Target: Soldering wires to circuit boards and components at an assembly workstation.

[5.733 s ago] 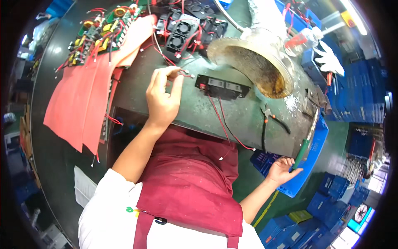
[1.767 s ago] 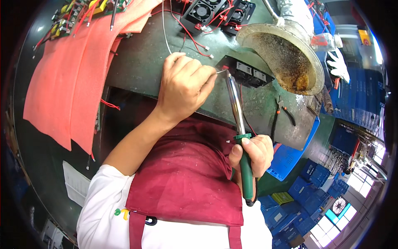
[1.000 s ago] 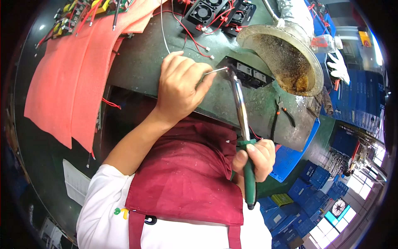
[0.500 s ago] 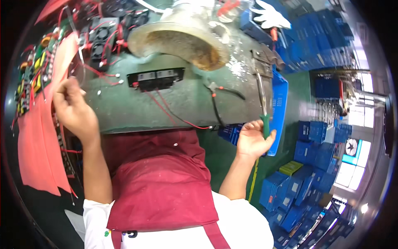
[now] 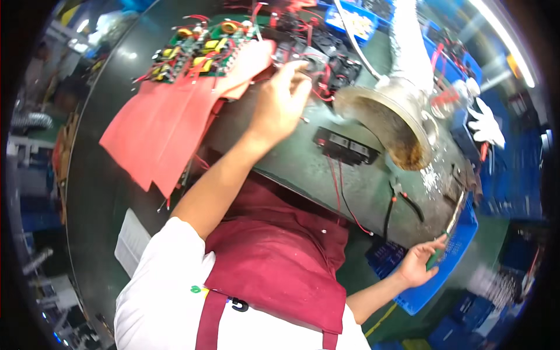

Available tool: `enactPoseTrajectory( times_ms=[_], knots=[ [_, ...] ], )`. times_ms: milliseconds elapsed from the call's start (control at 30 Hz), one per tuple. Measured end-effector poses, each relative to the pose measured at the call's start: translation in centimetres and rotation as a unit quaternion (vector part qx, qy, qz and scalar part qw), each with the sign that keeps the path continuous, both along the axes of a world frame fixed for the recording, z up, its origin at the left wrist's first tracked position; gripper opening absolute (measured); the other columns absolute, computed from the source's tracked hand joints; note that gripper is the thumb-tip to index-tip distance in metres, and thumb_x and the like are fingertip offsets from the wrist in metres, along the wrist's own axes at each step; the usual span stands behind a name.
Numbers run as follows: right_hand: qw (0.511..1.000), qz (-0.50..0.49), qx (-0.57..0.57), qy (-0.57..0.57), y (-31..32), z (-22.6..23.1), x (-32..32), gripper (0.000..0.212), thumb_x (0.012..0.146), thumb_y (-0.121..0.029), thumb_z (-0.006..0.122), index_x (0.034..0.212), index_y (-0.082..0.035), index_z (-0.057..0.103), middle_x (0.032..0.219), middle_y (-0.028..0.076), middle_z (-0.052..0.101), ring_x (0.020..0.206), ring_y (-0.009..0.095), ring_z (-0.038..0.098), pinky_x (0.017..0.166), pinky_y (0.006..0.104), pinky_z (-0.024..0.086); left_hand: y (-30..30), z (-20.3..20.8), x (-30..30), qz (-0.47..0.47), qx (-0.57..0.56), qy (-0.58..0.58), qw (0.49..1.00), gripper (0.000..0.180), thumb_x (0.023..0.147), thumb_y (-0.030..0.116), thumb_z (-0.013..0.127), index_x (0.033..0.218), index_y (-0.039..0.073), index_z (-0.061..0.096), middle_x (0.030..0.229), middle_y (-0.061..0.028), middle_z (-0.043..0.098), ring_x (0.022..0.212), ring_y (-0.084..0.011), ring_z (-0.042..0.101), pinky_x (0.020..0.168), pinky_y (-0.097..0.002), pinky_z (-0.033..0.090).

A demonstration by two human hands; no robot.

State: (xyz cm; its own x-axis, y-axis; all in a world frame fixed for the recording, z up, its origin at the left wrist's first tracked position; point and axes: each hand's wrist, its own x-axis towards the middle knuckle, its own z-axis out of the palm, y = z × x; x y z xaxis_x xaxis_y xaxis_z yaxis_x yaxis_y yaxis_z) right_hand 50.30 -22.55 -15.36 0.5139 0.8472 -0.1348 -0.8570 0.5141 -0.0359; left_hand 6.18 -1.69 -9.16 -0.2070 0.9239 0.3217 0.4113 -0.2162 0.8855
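My left hand [image 5: 280, 108] reaches over the bench beside a group of black fans [image 5: 344, 73] with red wires. Its thumb and fingers are apart, and I see nothing held between them. At the right, my right hand [image 5: 419, 265] is at the green handle of what looks like a soldering iron [image 5: 455, 214]. The handle lies between the thumb and loosely stretched fingers, which do not wrap round it. The iron's metal shaft leans on a stand [image 5: 462, 176]. A black module [image 5: 345, 146] with red and black leads lies mid-bench, next to pliers [image 5: 398, 195] with dark handles.
A metal fume hood [image 5: 382, 114] hangs over the bench [image 5: 291, 166]. Circuit boards [image 5: 201, 49] and pink sheets [image 5: 160, 128] stand at the left. A blue crate [image 5: 452, 256] is beyond the right edge. A white glove [image 5: 485, 123] lies at the far right.
The view has swung left, so the bench appears tilted. My left hand has moved from the pink sheets toward the fans. My right hand stays at the iron's handle, its fingers straighter.
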Motion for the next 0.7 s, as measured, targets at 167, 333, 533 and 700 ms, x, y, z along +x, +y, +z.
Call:
enactPoseTrajectory(
  times_ms=[167,333,533,700],
  knots=[
    [1.0,0.03,0.004,-0.007,-0.7,-0.5,0.9,0.086,0.107,-0.056,0.043,0.169,-0.004,0.015,0.173,0.01,0.032,0.125,0.027,0.064,0.088,0.0398,0.056,-10.1,6.2,-2.4,-0.106,-0.051,0.169,0.979,0.032,0.099,0.01,0.069,0.129,-0.001,0.066,0.113,-0.0141,0.075,0.103,-0.0208,0.074,0.091,-0.0355,0.057],
    [0.998,0.059,-0.029,-0.005,-1.1,0.0,0.6,0.084,0.107,-0.051,0.047,0.169,-0.004,0.015,0.169,0.012,0.039,0.123,0.026,0.065,0.088,0.0381,0.056,-13.9,13.9,-9.9,-0.025,-0.085,0.246,0.965,0.013,0.095,0.011,0.074,0.098,-0.001,0.077,0.091,-0.0138,0.077,0.082,-0.0232,0.074,0.078,-0.0315,0.057],
    [0.983,0.126,0.003,-0.135,-1.3,2.5,-3.1,0.077,0.104,-0.038,0.056,0.166,-0.002,0.026,0.153,0.012,0.059,0.114,0.023,0.068,0.085,0.0357,0.054,-2.2,14.4,-19.5,-0.087,-0.04,0.401,0.911,0.03,0.095,-0.001,0.066,0.125,0.004,0.071,0.118,-0.0131,0.071,0.104,-0.0271,0.07,0.091,-0.0363,0.055],
    [0.959,0.16,0.015,-0.232,-2.0,5.3,-6.6,0.068,0.106,-0.044,0.056,0.157,0.0,0.044,0.137,0.011,0.069,0.097,0.019,0.065,0.078,0.034,0.051,4.8,10.6,-19.5,-0.273,-0.012,0.505,0.819,0.042,0.089,-0.003,0.07,0.129,0.01,0.071,0.129,-0.0117,0.068,0.12,-0.0326,0.064,0.099,-0.0432,0.053]
  ],
)
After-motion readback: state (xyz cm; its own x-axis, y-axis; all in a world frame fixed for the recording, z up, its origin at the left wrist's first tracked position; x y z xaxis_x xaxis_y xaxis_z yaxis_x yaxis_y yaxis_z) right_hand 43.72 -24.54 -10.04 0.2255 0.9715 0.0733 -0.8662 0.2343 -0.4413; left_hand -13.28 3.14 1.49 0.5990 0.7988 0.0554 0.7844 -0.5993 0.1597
